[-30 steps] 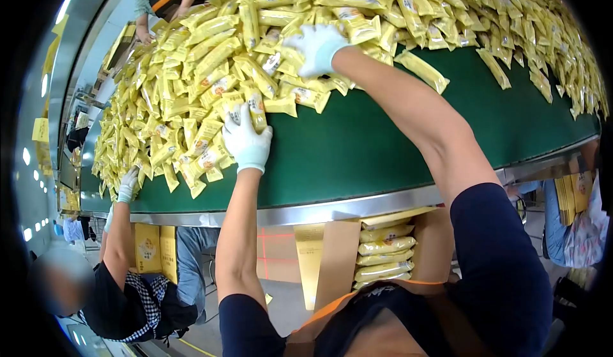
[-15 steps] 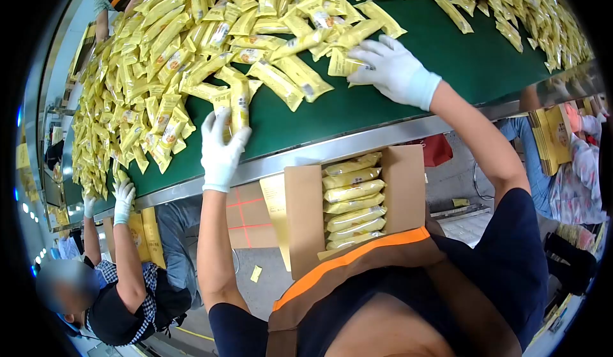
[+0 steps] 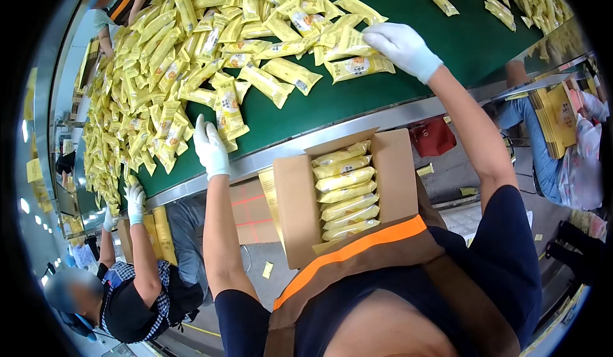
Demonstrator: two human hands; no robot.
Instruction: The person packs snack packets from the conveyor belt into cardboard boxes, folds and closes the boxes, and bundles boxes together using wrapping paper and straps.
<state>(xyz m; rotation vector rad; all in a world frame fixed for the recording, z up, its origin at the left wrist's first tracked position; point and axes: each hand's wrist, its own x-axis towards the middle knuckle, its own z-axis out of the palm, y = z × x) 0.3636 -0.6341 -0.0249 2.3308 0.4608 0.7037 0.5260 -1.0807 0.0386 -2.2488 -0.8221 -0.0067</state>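
Note:
Many yellow packets (image 3: 169,69) are heaped on the green belt (image 3: 300,114). My left hand (image 3: 211,147), in a white glove, is at the belt's near edge beside a packet (image 3: 228,106); its fingers point up and hold nothing that I can see. Farther right, my right hand (image 3: 403,49), also gloved, has its fingers together at the end of a yellow packet (image 3: 350,43). Just below that one lies another packet (image 3: 359,68). An open cardboard box (image 3: 297,207) in front of my body holds a row of several yellow packets (image 3: 345,182).
A metal rail (image 3: 408,111) edges the belt. To the left a co-worker (image 3: 137,293) reaches to the heap with gloved hands. Another person (image 3: 121,2) stands across the belt. At the right are a seated person's legs (image 3: 533,146), flat yellow cartons (image 3: 554,124) and a red bag (image 3: 434,138).
My right hand has come back from the heap toward the near side, and packets now lie by its fingertips. My left hand has drawn down to the belt's edge. The box shows more fully.

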